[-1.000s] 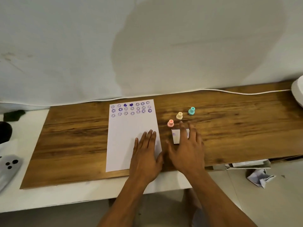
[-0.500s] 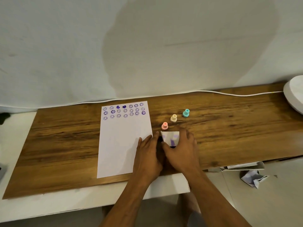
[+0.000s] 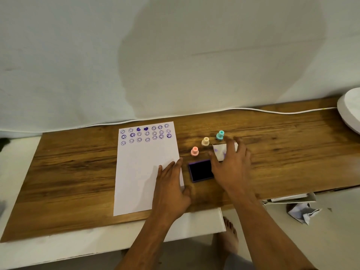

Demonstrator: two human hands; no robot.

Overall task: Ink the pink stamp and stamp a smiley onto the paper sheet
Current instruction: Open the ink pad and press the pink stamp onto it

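Note:
The pink stamp (image 3: 194,151) stands upright on the wooden board, untouched. Just in front of it lies the ink pad (image 3: 200,171), uncovered, dark with a purple rim. My right hand (image 3: 231,166) holds the pad's white ink-stained lid (image 3: 219,152) to the right of the pad. The paper sheet (image 3: 144,168) lies left of the pad, with rows of purple smileys and two hearts at its far end. My left hand (image 3: 171,184) rests flat on the sheet's near right corner, fingers spread.
A cream stamp (image 3: 205,141) and a teal stamp (image 3: 220,135) stand behind the pink one. A white cable (image 3: 272,111) runs along the board's far edge. A white round object (image 3: 350,114) sits far right. Crumpled paper (image 3: 302,211) lies on the floor.
My right hand lifted the white lid off the ink pad and carried it right, baring the dark pad. My left hand drew back onto the sheet's corner.

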